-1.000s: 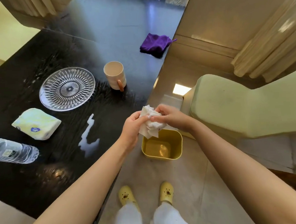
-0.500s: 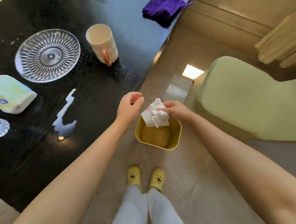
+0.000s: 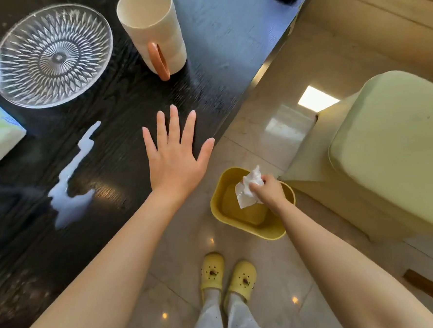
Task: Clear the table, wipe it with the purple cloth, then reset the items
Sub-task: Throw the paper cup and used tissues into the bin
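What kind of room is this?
Probably a home dining area: a dark wooden table holds a glass plate and mug, with a cushioned chair beside it.

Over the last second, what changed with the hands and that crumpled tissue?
The left hand let go of the crumpled tissue and spread open above the table edge. The right hand kept the tissue and lowered it over the yellow bin. Glass plate, mug and spill stayed put.
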The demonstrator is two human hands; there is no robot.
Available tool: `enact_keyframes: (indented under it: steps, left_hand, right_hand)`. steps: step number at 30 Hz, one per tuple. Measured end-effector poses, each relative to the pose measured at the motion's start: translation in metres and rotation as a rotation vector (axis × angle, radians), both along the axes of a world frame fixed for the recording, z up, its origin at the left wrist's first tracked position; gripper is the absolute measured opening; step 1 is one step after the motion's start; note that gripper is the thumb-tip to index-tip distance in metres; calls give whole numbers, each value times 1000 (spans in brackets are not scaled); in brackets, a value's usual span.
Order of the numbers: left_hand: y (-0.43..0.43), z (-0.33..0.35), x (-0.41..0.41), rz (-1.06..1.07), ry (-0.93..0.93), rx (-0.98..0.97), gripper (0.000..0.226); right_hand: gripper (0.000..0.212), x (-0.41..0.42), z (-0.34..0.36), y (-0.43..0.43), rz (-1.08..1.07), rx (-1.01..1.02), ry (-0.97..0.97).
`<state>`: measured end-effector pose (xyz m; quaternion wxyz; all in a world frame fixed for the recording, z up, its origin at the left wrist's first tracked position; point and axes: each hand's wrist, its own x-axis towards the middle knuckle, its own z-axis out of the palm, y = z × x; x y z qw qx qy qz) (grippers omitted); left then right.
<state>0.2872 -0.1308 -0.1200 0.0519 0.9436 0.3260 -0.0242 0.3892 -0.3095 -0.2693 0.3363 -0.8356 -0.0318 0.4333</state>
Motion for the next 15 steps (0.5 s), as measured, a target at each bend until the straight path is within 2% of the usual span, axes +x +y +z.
enact_keyframes:
  steps: [6,11,15]
  left_hand:
    - [-1,-2,0,6,-19,25,72]
    - [0,-4,0,4,-38,30,71]
    - [-1,-4,0,-11,-56,29,70]
  right_hand:
    - [52,-19,-79,13,16,-178,-40]
    - [51,-35,-135,20,144,-336,-90]
    - [55,-36,-155,24,196,-400,23]
